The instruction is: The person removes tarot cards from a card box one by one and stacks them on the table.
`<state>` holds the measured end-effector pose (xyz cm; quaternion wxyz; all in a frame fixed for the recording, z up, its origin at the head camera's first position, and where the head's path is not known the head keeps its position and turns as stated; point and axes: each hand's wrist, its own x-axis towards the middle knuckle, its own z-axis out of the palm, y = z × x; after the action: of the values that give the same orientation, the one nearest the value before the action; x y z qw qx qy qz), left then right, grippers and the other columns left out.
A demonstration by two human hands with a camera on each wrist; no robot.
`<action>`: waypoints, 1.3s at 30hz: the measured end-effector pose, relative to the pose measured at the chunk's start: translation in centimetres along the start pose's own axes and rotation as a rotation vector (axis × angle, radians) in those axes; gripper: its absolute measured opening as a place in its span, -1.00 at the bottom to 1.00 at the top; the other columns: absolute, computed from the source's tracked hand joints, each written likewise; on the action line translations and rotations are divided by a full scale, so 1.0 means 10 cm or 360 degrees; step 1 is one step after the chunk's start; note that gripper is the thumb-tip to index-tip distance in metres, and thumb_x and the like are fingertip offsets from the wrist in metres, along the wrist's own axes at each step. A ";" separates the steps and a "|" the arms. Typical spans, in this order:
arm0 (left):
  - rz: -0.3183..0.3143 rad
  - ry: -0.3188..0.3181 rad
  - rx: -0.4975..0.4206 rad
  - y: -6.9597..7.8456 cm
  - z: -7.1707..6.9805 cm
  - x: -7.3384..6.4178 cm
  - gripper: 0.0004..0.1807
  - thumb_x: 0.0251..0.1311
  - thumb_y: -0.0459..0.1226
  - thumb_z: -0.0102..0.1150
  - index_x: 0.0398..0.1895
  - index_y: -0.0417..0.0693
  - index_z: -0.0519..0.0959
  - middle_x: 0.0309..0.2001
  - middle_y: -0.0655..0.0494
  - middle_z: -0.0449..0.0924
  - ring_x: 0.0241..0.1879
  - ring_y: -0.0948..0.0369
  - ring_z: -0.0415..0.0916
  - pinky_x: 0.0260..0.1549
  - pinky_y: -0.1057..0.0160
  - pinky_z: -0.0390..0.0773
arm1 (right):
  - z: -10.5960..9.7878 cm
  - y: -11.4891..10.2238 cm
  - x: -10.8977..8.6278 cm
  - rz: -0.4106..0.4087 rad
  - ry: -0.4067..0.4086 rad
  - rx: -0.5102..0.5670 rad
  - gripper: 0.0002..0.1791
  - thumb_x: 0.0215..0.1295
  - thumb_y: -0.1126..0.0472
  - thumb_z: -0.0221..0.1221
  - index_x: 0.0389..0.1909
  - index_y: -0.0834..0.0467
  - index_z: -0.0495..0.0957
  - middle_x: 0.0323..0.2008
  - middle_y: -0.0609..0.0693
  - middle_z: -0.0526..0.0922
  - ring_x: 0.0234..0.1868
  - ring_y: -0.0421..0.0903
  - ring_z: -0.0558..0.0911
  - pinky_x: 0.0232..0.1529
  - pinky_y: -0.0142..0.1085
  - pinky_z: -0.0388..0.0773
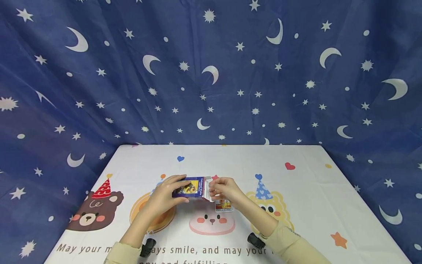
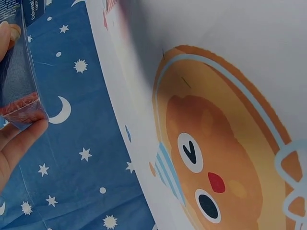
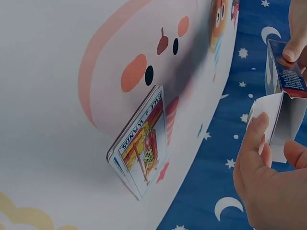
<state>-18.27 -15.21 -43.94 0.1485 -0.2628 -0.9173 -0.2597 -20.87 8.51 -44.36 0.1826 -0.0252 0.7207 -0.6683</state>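
A blue tarot card box (image 1: 200, 187) with a yellow picture panel is held above the table by my left hand (image 1: 162, 195), fingers across its top and thumb along the near side. In the left wrist view, part of the box (image 2: 17, 72) shows between the fingertips. Its end facing right gapes, and the right wrist view looks into a hollow interior. At that end my right hand (image 1: 227, 190) grips a white flap (image 3: 266, 111) with its fingertips. A stack of tarot cards (image 3: 144, 143) lies face up beneath the right wrist, "Page of Wands" on top.
A white tablecloth (image 1: 165, 234) printed with cartoon animals, hearts and lettering covers the table. Behind it and at both sides hangs a blue curtain (image 1: 230, 121) with moons and stars. A black wrist-camera mount sits on each forearm.
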 end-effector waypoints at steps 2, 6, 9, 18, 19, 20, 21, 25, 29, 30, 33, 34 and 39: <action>-0.0005 -0.0017 -0.0008 0.01 -0.01 0.00 -0.37 -0.23 -0.13 0.49 0.06 0.00 0.60 0.19 -0.05 0.49 0.19 -0.05 0.42 0.10 -0.11 0.47 | 0.01 0.01 0.00 0.0008 0.0009 -0.0008 -0.75 0.30 0.31 0.07 -0.13 0.45 0.49 -0.37 0.11 0.62 -0.46 -0.18 0.62 -0.31 -0.27 0.69; -0.0012 -0.0061 -0.0044 0.04 -0.02 0.01 -0.37 -0.21 -0.13 0.48 0.07 0.00 0.59 0.21 -0.06 0.47 0.22 -0.06 0.40 0.12 -0.12 0.45 | 0.03 0.02 0.01 0.0024 0.0009 0.0005 -0.75 0.29 0.31 0.07 -0.15 0.44 0.49 -0.36 0.11 0.62 -0.45 -0.17 0.62 -0.32 -0.29 0.69; -0.0014 -0.0070 -0.0062 0.04 -0.03 0.01 -0.36 -0.21 -0.13 0.48 0.08 0.00 0.59 0.22 -0.05 0.46 0.22 -0.07 0.39 0.13 -0.11 0.44 | 0.06 0.02 0.01 0.0034 -0.0005 0.0050 -0.75 0.27 0.32 0.08 -0.16 0.44 0.48 -0.35 0.09 0.60 -0.46 -0.18 0.61 -0.32 -0.29 0.69; 0.0018 -0.0047 0.0012 0.08 -0.07 0.05 -0.36 -0.25 -0.10 0.50 0.06 0.05 0.61 0.20 0.00 0.49 0.21 -0.01 0.41 0.11 -0.06 0.48 | 0.12 0.01 0.01 0.0021 0.0034 0.0123 -0.76 0.20 0.35 0.13 -0.16 0.41 0.42 -0.49 -0.03 0.62 -0.56 -0.26 0.59 -0.44 -0.44 0.64; 0.0022 -0.0042 0.0018 0.08 -0.08 0.06 -0.36 -0.25 -0.10 0.50 0.05 0.05 0.61 0.20 0.00 0.49 0.21 -0.01 0.42 0.10 -0.06 0.48 | 0.13 0.00 0.01 0.0016 0.0043 0.0111 -0.76 0.19 0.36 0.13 -0.17 0.41 0.42 -0.50 -0.03 0.61 -0.57 -0.26 0.58 -0.44 -0.42 0.64; 0.0026 -0.0035 0.0029 0.09 -0.08 0.05 -0.36 -0.26 -0.10 0.51 0.05 0.04 0.61 0.19 0.00 0.50 0.20 -0.01 0.42 0.10 -0.06 0.49 | 0.14 -0.01 0.01 0.0013 0.0053 0.0100 -0.76 0.18 0.37 0.13 -0.17 0.40 0.42 -0.52 -0.03 0.61 -0.58 -0.26 0.58 -0.43 -0.40 0.65; 0.0028 -0.0028 0.0033 0.09 -0.09 0.05 -0.35 -0.27 -0.10 0.51 0.05 0.04 0.61 0.19 -0.01 0.50 0.20 -0.02 0.42 0.09 -0.06 0.49 | 0.15 -0.03 0.00 0.0006 0.0061 0.0088 -0.77 0.18 0.37 0.13 -0.17 0.40 0.42 -0.53 -0.04 0.60 -0.58 -0.26 0.58 -0.42 -0.38 0.66; 0.0058 -0.0015 0.0047 0.10 -0.10 0.03 -0.34 -0.28 -0.09 0.52 0.05 0.04 0.61 0.18 -0.01 0.51 0.19 -0.03 0.43 0.07 -0.08 0.50 | 0.21 -0.05 0.00 -0.0004 0.0082 0.0031 -0.75 0.14 0.38 0.15 -0.16 0.38 0.41 -0.55 -0.04 0.58 -0.61 -0.27 0.55 -0.43 -0.36 0.65; 0.0055 -0.0010 0.0040 0.13 -0.10 0.01 -0.33 -0.29 -0.10 0.52 0.06 0.05 0.61 0.19 0.02 0.50 0.19 -0.01 0.43 0.08 -0.08 0.49 | 0.23 -0.03 -0.02 -0.0015 0.0080 -0.0010 -0.73 0.12 0.37 0.14 -0.15 0.37 0.40 -0.58 -0.06 0.58 -0.63 -0.29 0.53 -0.53 -0.48 0.56; 0.0049 -0.0012 0.0040 0.13 -0.11 0.00 -0.33 -0.28 -0.10 0.52 0.06 0.05 0.61 0.20 0.03 0.50 0.20 -0.01 0.43 0.09 -0.08 0.48 | 0.24 -0.03 -0.02 -0.0017 0.0078 -0.0013 -0.72 0.12 0.37 0.14 -0.15 0.37 0.40 -0.59 -0.07 0.57 -0.63 -0.29 0.52 -0.54 -0.50 0.54; 0.0041 -0.0011 0.0041 0.15 -0.12 0.00 -0.34 -0.27 -0.09 0.51 0.06 0.06 0.60 0.20 0.04 0.49 0.20 0.00 0.43 0.11 -0.09 0.47 | 0.24 -0.05 -0.03 -0.0021 0.0074 -0.0016 -0.70 0.14 0.35 0.16 -0.12 0.39 0.41 -0.59 -0.07 0.58 -0.63 -0.29 0.53 -0.49 -0.45 0.59; 0.0043 -0.0009 0.0046 0.15 -0.12 0.00 -0.34 -0.27 -0.08 0.51 0.06 0.07 0.60 0.20 0.05 0.49 0.20 0.00 0.43 0.10 -0.09 0.48 | 0.24 -0.05 -0.03 -0.0018 0.0074 -0.0018 -0.69 0.16 0.35 0.17 -0.11 0.40 0.41 -0.59 -0.06 0.58 -0.62 -0.29 0.54 -0.46 -0.43 0.61; 0.0068 0.0006 0.0047 0.16 -0.13 0.02 -0.33 -0.29 -0.08 0.52 0.06 0.07 0.60 0.20 0.03 0.50 0.20 -0.01 0.43 0.09 -0.11 0.48 | 0.21 -0.07 -0.04 -0.0004 0.0094 -0.0025 -0.69 0.13 0.40 0.16 -0.10 0.39 0.41 -0.56 -0.04 0.59 -0.61 -0.27 0.55 -0.46 -0.40 0.62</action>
<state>-17.41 -14.67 -42.17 0.1597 -0.2795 -0.9149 -0.2435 -20.05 6.52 -43.68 0.1601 -0.0079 0.7309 -0.6634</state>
